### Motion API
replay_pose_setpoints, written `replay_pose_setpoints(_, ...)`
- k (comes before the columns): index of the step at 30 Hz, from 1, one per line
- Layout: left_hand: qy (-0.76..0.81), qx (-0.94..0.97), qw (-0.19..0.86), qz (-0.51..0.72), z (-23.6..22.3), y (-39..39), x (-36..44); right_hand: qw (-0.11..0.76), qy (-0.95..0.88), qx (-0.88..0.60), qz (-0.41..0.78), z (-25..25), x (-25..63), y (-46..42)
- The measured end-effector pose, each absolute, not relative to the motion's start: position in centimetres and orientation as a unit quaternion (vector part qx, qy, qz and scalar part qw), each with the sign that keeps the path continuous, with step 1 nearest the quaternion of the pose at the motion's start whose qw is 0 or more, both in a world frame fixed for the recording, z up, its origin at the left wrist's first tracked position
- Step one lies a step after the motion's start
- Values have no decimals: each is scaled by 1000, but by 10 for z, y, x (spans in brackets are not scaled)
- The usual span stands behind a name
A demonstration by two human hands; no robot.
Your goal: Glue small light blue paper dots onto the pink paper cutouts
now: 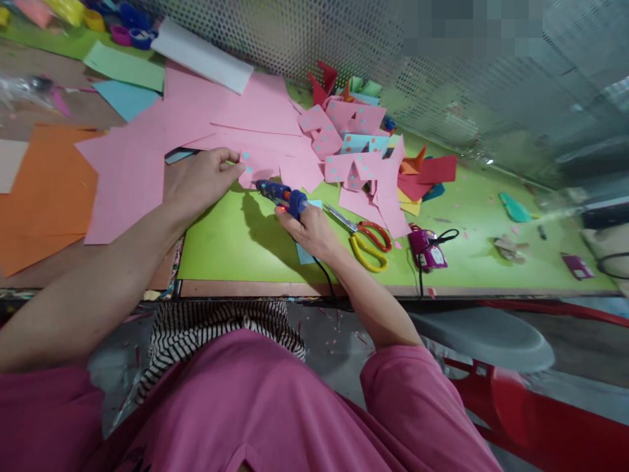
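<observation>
My right hand [314, 229] is wrapped round a blue glue gun [280, 193] whose nozzle points left; a small red light glows by my thumb. My left hand [216, 174] pinches the left edge of a pink paper piece [253, 167] with small blue squares on it. The nozzle is close to the lower edge of this piece; whether it touches I cannot tell. Right of the glue gun lie scissors [363, 236] with one red and one yellow handle. A light blue paper [307, 252] lies partly under my right hand.
Folded pink pieces with blue dots [354, 170] are heaped at the back. Large pink sheets [128, 174] and orange sheets [54, 190] spread left. A purple gadget with a black cord [427, 249] sits right of the scissors. The perforated metal panel [275, 39] borders the table's back.
</observation>
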State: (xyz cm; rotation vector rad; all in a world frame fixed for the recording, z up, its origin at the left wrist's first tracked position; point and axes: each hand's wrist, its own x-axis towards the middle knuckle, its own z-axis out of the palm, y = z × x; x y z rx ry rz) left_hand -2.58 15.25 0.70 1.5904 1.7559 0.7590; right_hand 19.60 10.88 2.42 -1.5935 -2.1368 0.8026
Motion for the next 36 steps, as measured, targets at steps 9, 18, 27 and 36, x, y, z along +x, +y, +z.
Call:
replay_pose_setpoints(9,660,615,302,310,3,154,-27,175,-760,-565,268,23,196,109)
replay_pose_setpoints(18,654,606,331,309,15,148,-22,164,-767,-567,251,22,196,109)
replay_pose_setpoints(27,658,619,300,305,5,154,-27,165,-764,-571,252,22,196,109)
replay_pose_setpoints(36,649,619,316,310,7,152,-26,175,-761,-564,267,24,193,107)
